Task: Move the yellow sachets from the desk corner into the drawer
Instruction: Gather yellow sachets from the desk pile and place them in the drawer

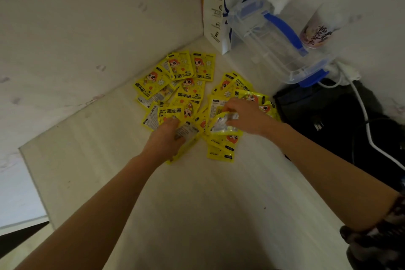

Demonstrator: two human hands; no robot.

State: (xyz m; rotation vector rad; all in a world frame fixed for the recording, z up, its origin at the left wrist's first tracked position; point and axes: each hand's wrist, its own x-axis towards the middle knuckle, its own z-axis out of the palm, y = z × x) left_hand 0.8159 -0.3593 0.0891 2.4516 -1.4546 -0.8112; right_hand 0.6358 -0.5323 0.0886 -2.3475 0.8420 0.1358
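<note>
In the desk corner the yellow sachets (188, 94) all lay scattered, none moved, no drawer in sight, my left hand (165, 140) and right hand (247, 116) each gripping one.

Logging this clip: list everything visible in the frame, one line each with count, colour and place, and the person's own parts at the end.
yellow sachets: many, too overlapped to count, yellow with cartoon print, spread in the desk corner
desk: one, pale wood, fills the centre
paper bag: one, white with blue print, upright against the wall behind the sachets
plastic container: one, clear with blue clips, tilted, right of the bag
cup: one, pale with dark lettering, far right by the wall
black bag: one, black, right desk edge
cable: one, white, across the black bag
left hand: on the near sachets, gripping some
right hand: on the right-hand pile, gripping a sachet
</note>
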